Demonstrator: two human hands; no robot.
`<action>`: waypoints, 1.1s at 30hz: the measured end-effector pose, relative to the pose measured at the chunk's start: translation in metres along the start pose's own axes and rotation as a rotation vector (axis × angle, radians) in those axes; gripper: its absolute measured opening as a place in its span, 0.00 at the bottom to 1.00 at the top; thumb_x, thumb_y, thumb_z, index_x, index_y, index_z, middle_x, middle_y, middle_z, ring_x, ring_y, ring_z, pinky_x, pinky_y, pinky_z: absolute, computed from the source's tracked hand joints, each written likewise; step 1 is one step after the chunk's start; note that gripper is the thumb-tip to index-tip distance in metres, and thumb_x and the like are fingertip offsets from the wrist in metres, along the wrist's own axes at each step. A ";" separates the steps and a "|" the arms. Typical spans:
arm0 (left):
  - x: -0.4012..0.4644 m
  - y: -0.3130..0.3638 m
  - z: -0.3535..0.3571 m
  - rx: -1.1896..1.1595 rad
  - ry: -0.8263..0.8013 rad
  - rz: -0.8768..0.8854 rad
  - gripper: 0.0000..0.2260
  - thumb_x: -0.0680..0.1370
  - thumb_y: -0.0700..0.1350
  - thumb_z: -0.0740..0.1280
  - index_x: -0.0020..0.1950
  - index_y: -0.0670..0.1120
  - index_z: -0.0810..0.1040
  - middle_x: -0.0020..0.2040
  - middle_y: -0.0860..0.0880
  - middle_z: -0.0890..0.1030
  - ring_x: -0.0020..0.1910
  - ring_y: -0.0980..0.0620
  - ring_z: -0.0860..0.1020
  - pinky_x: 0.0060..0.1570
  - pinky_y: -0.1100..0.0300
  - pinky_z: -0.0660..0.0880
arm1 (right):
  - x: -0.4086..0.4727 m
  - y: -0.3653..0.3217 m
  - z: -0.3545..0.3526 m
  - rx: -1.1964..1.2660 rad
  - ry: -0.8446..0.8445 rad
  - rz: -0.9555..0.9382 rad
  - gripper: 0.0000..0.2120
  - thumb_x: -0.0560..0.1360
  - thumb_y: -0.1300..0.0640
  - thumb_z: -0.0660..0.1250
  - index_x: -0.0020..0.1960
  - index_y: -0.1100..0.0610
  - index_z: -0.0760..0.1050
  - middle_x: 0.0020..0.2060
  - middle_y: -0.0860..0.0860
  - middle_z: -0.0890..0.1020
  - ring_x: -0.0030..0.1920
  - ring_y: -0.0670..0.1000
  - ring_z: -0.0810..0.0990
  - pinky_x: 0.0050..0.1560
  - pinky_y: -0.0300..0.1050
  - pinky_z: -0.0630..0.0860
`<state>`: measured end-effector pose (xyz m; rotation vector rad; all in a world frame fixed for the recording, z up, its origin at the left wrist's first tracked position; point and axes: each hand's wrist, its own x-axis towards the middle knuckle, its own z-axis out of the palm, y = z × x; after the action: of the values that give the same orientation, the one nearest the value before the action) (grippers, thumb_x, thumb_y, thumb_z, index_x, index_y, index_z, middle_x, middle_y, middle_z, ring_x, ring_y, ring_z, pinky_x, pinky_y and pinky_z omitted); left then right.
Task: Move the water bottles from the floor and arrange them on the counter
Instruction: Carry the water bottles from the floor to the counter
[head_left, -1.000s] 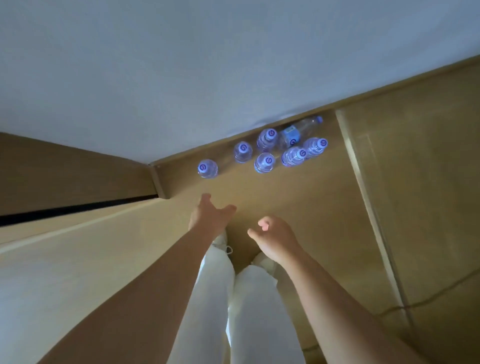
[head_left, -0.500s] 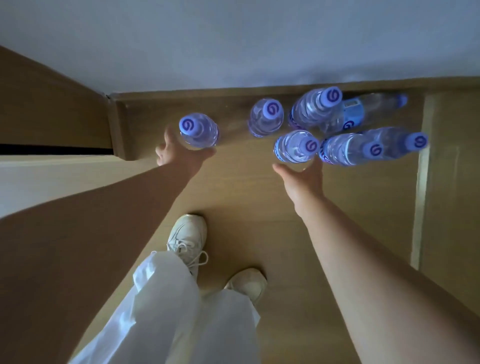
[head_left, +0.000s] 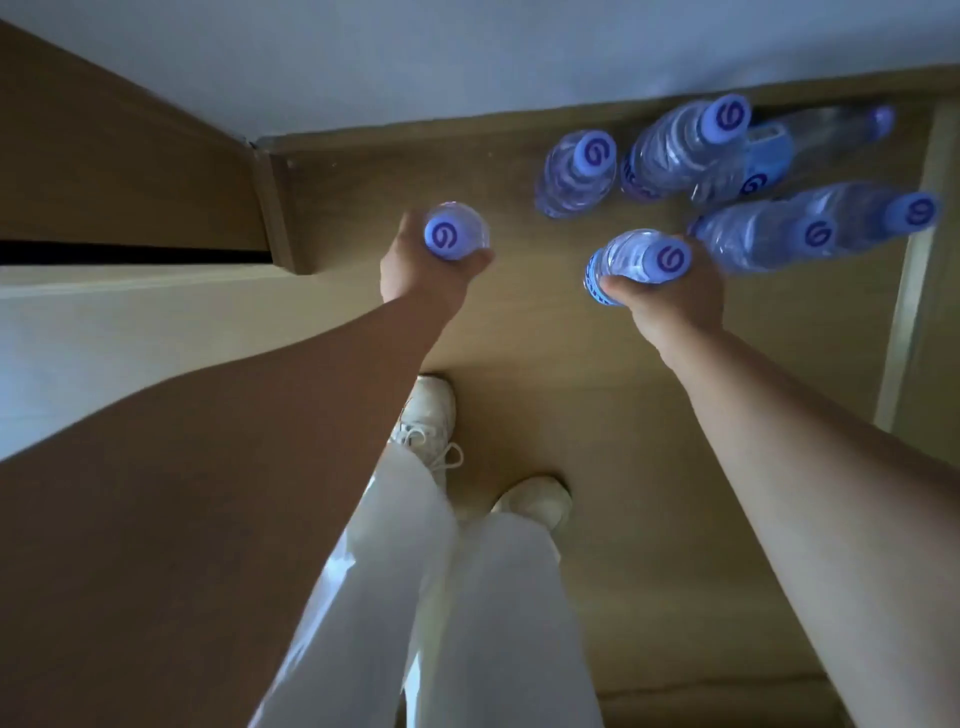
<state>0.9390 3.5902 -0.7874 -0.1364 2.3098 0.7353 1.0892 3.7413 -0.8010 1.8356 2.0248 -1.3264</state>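
We look straight down at a wooden floor (head_left: 545, 332) hemmed in on three sides. A pale wall (head_left: 415, 57) runs across the top, a brown cabinet side (head_left: 119, 171) closes the upper left with a dark gap beneath it, and a light wooden strip (head_left: 904, 291) edges the right. Between these, the open floor lies in the middle, from our shoes up to the bottles.

Our left hand (head_left: 421, 270) grasps one water bottle (head_left: 454, 236) around its neck, fingers curled about it; this bottle sits apart from the rest, near the cabinet corner. Our right hand (head_left: 670, 296) is wrapped around a second bottle (head_left: 639, 260), just beside the cluster. Whether either bottle has left the floor, we cannot tell.

Counting the rest, we find five bottles against the wall at upper right: one upright (head_left: 576, 171), one leaning beside it (head_left: 685, 145), one lying flat (head_left: 826, 135) along the skirting with a blue label, and two more (head_left: 779, 236) (head_left: 872, 208) close together at the right edge. That makes seven bottles in all, each with a lilac cap.

We see two white shoes (head_left: 428, 415) (head_left: 535, 501) below, and two white trouser legs (head_left: 395, 597).
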 end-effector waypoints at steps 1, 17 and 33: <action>-0.017 0.002 -0.006 0.060 -0.041 0.057 0.26 0.63 0.53 0.78 0.58 0.53 0.74 0.46 0.55 0.78 0.45 0.52 0.77 0.45 0.61 0.73 | -0.014 -0.003 -0.005 -0.029 -0.017 -0.005 0.21 0.61 0.54 0.78 0.48 0.53 0.73 0.40 0.44 0.75 0.40 0.45 0.73 0.33 0.21 0.64; -0.294 0.031 -0.196 -0.022 -0.125 0.220 0.27 0.64 0.53 0.77 0.60 0.55 0.72 0.53 0.52 0.79 0.50 0.50 0.78 0.50 0.56 0.76 | -0.336 -0.125 -0.134 0.083 -0.053 -0.330 0.18 0.63 0.61 0.77 0.42 0.49 0.70 0.43 0.51 0.76 0.43 0.50 0.75 0.44 0.37 0.69; -0.505 -0.025 -0.515 -0.644 0.483 0.394 0.16 0.56 0.56 0.72 0.41 0.65 0.73 0.43 0.54 0.78 0.45 0.52 0.77 0.46 0.58 0.75 | -0.631 -0.344 -0.144 0.006 -0.244 -0.943 0.14 0.58 0.44 0.73 0.34 0.52 0.73 0.30 0.45 0.75 0.41 0.54 0.77 0.43 0.50 0.74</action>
<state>1.0199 3.2374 -0.1638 -0.1617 2.4773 1.8044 1.0312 3.3933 -0.1585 0.5963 2.8209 -1.5905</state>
